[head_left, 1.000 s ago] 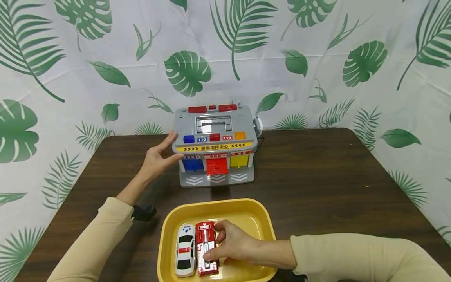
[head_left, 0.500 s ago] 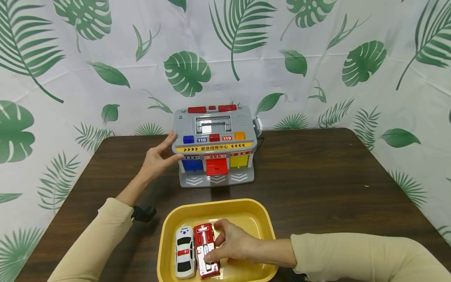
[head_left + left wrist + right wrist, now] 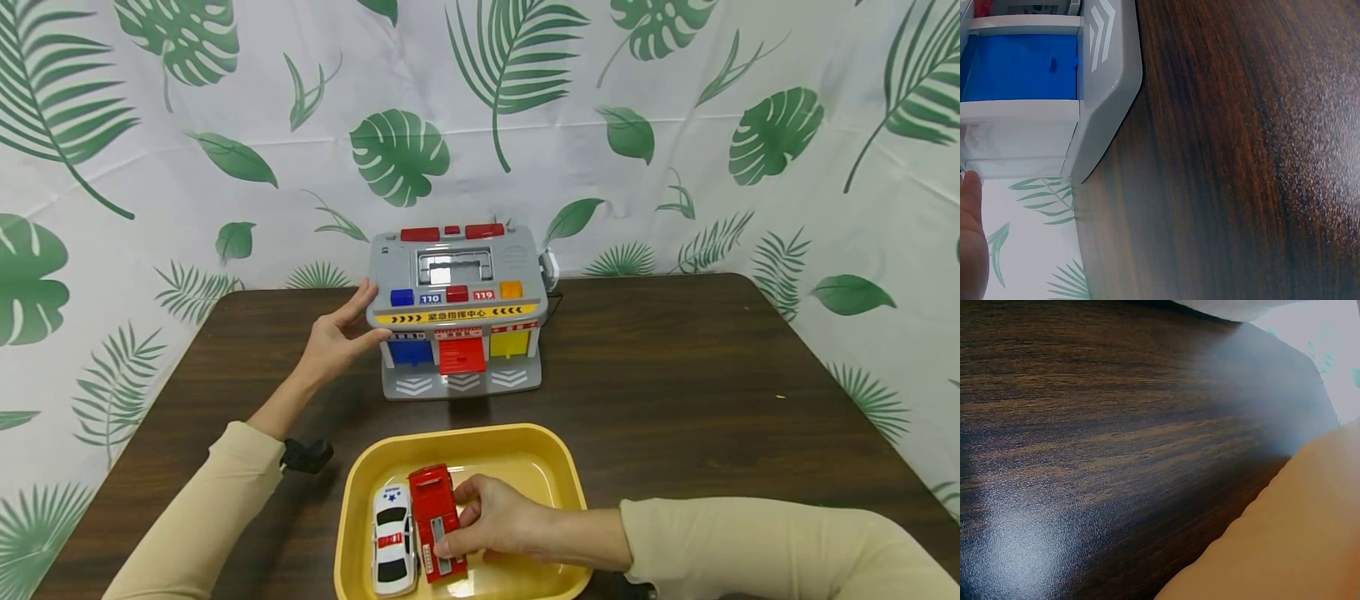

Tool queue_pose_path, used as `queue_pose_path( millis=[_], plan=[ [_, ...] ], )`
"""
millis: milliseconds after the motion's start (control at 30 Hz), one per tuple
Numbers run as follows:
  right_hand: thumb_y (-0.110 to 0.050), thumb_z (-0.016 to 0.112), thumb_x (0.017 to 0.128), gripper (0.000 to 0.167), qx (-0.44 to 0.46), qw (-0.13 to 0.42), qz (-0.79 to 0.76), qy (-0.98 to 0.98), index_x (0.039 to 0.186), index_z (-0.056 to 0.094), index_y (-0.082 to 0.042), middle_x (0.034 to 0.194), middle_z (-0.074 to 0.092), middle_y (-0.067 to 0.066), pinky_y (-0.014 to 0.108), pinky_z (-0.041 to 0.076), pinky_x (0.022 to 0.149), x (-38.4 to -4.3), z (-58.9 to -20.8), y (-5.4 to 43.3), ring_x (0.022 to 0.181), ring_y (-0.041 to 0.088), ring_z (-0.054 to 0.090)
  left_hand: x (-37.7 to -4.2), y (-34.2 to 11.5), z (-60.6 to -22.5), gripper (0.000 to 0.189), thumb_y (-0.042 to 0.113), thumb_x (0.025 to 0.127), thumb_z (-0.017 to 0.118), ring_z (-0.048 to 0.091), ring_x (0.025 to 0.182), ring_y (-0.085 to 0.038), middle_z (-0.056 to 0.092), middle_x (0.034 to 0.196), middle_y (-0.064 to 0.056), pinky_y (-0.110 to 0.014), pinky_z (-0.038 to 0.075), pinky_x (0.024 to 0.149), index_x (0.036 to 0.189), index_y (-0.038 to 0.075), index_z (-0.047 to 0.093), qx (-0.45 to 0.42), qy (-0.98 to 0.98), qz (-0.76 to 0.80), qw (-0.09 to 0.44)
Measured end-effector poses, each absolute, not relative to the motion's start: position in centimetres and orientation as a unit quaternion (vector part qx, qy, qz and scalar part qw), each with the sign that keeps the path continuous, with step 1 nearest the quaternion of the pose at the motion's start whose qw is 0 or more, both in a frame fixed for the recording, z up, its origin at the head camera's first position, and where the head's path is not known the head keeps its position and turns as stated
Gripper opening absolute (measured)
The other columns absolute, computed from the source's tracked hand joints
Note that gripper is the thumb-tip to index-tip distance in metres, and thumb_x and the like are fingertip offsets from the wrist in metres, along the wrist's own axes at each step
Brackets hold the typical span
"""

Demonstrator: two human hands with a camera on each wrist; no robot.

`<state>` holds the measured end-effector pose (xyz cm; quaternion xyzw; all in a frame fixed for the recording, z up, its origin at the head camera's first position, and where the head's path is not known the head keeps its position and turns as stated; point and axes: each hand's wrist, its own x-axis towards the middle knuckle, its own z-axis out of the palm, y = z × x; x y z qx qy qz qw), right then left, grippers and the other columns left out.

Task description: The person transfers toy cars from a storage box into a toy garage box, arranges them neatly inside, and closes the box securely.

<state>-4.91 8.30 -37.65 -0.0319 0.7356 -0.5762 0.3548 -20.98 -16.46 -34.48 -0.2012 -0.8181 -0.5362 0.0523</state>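
Observation:
In the head view a red toy fire truck (image 3: 438,525) sits in a yellow tray (image 3: 570,483). My right hand (image 3: 498,521) grips it, thumb on its top and fingers along its right side. The truck is tilted, its far end turned leftward. Beside it on the left lies a white toy police car (image 3: 392,537). My left hand (image 3: 330,342) touches the left end of a grey toy emergency station (image 3: 461,275), thumb at the roof's front corner and fingers at its side. The left wrist view shows the station's blue door (image 3: 1022,67) and one straight finger (image 3: 971,212).
The dark wooden table (image 3: 675,392) extends right of the station and tray. Behind it hangs a white cloth (image 3: 480,125) with green leaves. The station's front has blue, red (image 3: 462,356) and yellow doors (image 3: 509,342).
The red fire truck has turned slightly anticlockwise and its top surface has tilted in my right hand; the glare on it is gone. My left hand and the station stay put.

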Motion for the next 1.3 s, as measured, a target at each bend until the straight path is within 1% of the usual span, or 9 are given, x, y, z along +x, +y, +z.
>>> queue_pose_path(
  millis=[200, 333, 467, 600, 667, 767, 1000, 1133, 1300],
  plan=[
    [-0.008, 0.077, 0.076, 0.035, -0.024, 0.352, -0.563, 0.747, 0.101, 0.054, 0.000, 0.082, 0.055, 0.007, 0.023, 0.044, 0.053, -5.2, -37.5, 8.7, 0.071, 0.016, 0.050, -21.0, -16.5, -34.5, 0.068, 0.004, 0.086, 0.067, 0.039, 0.132, -0.036, 0.022, 0.154, -0.015, -0.048, 0.039, 0.100, 0.144, 0.000, 0.032, -0.204, -0.818, -0.535, 0.054],
    [-0.009, 0.077, 0.076, 0.035, -0.031, 0.341, -0.567, 0.750, 0.101, 0.054, 0.000, 0.081, 0.053, 0.007, 0.023, 0.041, 0.055, -5.6, -37.1, 9.1, 0.071, 0.016, 0.047, -21.0, -16.5, -34.5, 0.068, 0.005, 0.086, 0.067, 0.040, 0.132, -0.035, 0.022, 0.154, -0.015, -0.047, 0.039, 0.099, 0.144, 0.000, 0.032, -0.202, -0.820, -0.533, 0.054],
    [-0.009, 0.076, 0.077, 0.040, -0.041, 0.327, -0.574, 0.749, 0.107, 0.052, 0.000, 0.082, 0.052, 0.006, 0.023, 0.042, 0.055, -5.9, -36.3, 9.6, 0.069, 0.015, 0.047, -21.0, -16.4, -34.4, 0.068, 0.005, 0.086, 0.067, 0.041, 0.131, -0.036, 0.022, 0.154, -0.015, -0.046, 0.040, 0.099, 0.144, 0.000, 0.032, -0.202, -0.821, -0.531, 0.054],
    [-0.010, 0.076, 0.077, 0.049, -0.051, 0.314, -0.577, 0.752, 0.116, 0.049, 0.000, 0.089, 0.051, 0.008, 0.026, 0.053, 0.059, -6.2, -35.0, 10.1, 0.066, 0.015, 0.053, -21.0, -16.4, -34.4, 0.068, 0.003, 0.086, 0.067, 0.041, 0.130, -0.036, 0.022, 0.154, -0.016, -0.048, 0.039, 0.098, 0.144, -0.001, 0.032, -0.204, -0.819, -0.534, 0.055],
    [-0.010, 0.075, 0.078, 0.053, -0.053, 0.311, -0.581, 0.751, 0.121, 0.047, 0.000, 0.094, 0.051, 0.010, 0.029, 0.057, 0.062, -6.4, -34.2, 10.5, 0.068, 0.016, 0.057, -21.0, -16.4, -34.5, 0.068, 0.003, 0.086, 0.067, 0.041, 0.130, -0.037, 0.022, 0.154, -0.016, -0.049, 0.039, 0.098, 0.144, -0.001, 0.032, -0.204, -0.819, -0.534, 0.055],
    [-0.011, 0.074, 0.080, 0.055, -0.056, 0.301, -0.590, 0.747, 0.125, 0.045, -0.001, 0.100, 0.051, 0.012, 0.033, 0.059, 0.068, -7.0, -33.1, 11.1, 0.077, 0.019, 0.061, -21.0, -16.4, -34.5, 0.068, 0.003, 0.085, 0.067, 0.041, 0.130, -0.037, 0.022, 0.153, -0.016, -0.049, 0.039, 0.098, 0.143, -0.001, 0.032, -0.203, -0.818, -0.535, 0.055],
    [-0.014, 0.073, 0.082, 0.056, -0.088, 0.231, -0.596, 0.764, 0.128, 0.044, -0.001, 0.109, 0.051, 0.014, 0.031, 0.056, 0.078, -8.4, -31.3, 13.2, 0.088, 0.022, 0.057, -21.0, -16.4, -34.4, 0.067, 0.003, 0.086, 0.067, 0.042, 0.129, -0.038, 0.021, 0.154, -0.016, -0.047, 0.040, 0.098, 0.143, -0.001, 0.032, -0.206, -0.816, -0.538, 0.054],
    [-0.015, 0.072, 0.082, 0.058, -0.092, 0.183, -0.571, 0.795, 0.131, 0.044, -0.003, 0.112, 0.053, 0.014, 0.029, 0.053, 0.077, -9.5, -30.7, 14.7, 0.089, 0.024, 0.053, -20.9, -16.4, -34.4, 0.067, 0.005, 0.086, 0.066, 0.043, 0.129, -0.037, 0.022, 0.154, -0.016, -0.042, 0.040, 0.098, 0.144, -0.001, 0.032, -0.205, -0.817, -0.536, 0.053],
    [-0.015, 0.071, 0.083, 0.059, -0.095, 0.147, -0.547, 0.818, 0.134, 0.044, -0.005, 0.115, 0.054, 0.016, 0.032, 0.056, 0.079, -10.8, -30.8, 16.7, 0.089, 0.025, 0.055, -20.9, -16.4, -34.4, 0.067, 0.007, 0.087, 0.066, 0.042, 0.130, -0.037, 0.021, 0.154, -0.015, -0.036, 0.041, 0.098, 0.144, 0.000, 0.032, -0.201, -0.821, -0.532, 0.052]
  ],
)
